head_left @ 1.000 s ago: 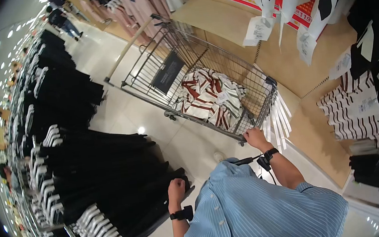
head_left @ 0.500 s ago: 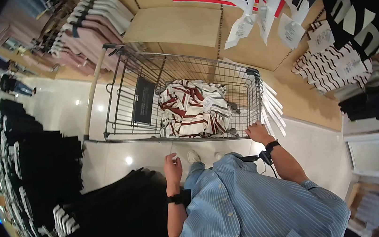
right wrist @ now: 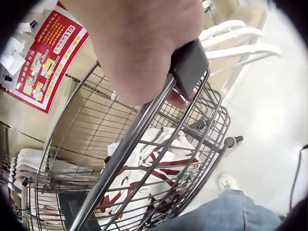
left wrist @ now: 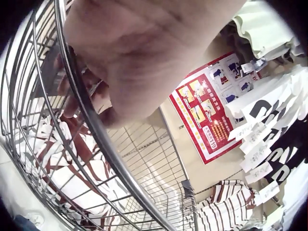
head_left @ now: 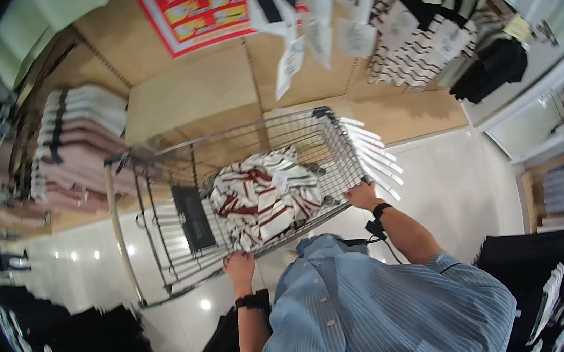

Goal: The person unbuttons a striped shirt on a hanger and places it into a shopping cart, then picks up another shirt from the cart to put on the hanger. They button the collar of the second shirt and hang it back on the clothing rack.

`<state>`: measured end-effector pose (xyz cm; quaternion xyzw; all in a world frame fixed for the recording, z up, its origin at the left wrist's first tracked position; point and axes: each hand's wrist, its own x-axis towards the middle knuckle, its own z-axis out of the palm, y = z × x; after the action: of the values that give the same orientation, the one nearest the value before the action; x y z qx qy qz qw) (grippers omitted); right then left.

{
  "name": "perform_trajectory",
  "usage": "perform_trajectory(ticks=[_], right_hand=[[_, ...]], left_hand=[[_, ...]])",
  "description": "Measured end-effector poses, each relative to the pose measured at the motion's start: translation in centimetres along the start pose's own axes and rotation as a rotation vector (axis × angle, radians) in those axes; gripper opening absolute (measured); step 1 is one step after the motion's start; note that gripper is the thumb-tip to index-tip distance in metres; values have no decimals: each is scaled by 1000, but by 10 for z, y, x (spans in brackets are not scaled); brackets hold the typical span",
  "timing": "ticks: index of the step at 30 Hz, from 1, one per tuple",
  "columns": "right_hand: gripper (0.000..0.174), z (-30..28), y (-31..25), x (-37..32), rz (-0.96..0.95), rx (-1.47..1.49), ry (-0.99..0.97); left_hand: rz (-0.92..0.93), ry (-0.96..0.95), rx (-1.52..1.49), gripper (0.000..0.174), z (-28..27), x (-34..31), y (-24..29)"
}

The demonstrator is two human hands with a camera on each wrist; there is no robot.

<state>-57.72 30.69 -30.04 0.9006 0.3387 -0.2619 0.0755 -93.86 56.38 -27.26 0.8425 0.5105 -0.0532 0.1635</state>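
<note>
Both hands are clasped around parts of the shopping cart (head_left: 325, 111). From the head camera, my right hand (head_left: 363, 197) grips its near corner, and my left hand (head_left: 239, 268) holds the near side, about eight o'clock from the right one. It is a grey wire cart — thin bars, dark corner pieces — turned broadside to me, with a tan handle (head_left: 123, 238) between eight and nine o'clock. Its black panel (head_left: 193, 217) sits at eleven from my left hand; the lettering is too blurred to read. Inside lies a rumpled heap of striped garments (head_left: 264, 203), white with reddish-brown bands, at one o'clock from my left hand. On the wall hangs a red poster (head_left: 206, 13), between eleven and twelve.

At my left wrist, the cart's thick tubular rim (left wrist: 94, 115) runs in a smooth, shiny curve under my hand, my fingers hooked down on its inner side. Through the bars the heap shows between seven and eight; the poster is at three.

At my right wrist, I grasp the rim beside a black corner cap (right wrist: 190, 67), one fingertip showing beneath. White hangers (right wrist: 250, 49) stick out between one and two, the heap sits at six, and a pale shoe (right wrist: 226, 183) shows between four and five.
</note>
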Motion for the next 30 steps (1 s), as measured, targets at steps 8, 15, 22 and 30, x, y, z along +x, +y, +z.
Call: perform_trajectory(ticks=[8, 15, 22, 30], right_hand=[[46, -10, -7, -1, 64, 33, 8], [42, -4, -6, 0, 73, 51, 39], [39, -2, -5, -2, 61, 19, 90], [36, -6, -5, 0, 70, 49, 70]], left_hand=[[55, -439, -254, 40, -2, 64, -6], [-150, -666, -618, 41, 17, 131, 22], [-228, -887, -578, 63, 78, 149, 57], [0, -924, -437, 77, 130, 161, 75]])
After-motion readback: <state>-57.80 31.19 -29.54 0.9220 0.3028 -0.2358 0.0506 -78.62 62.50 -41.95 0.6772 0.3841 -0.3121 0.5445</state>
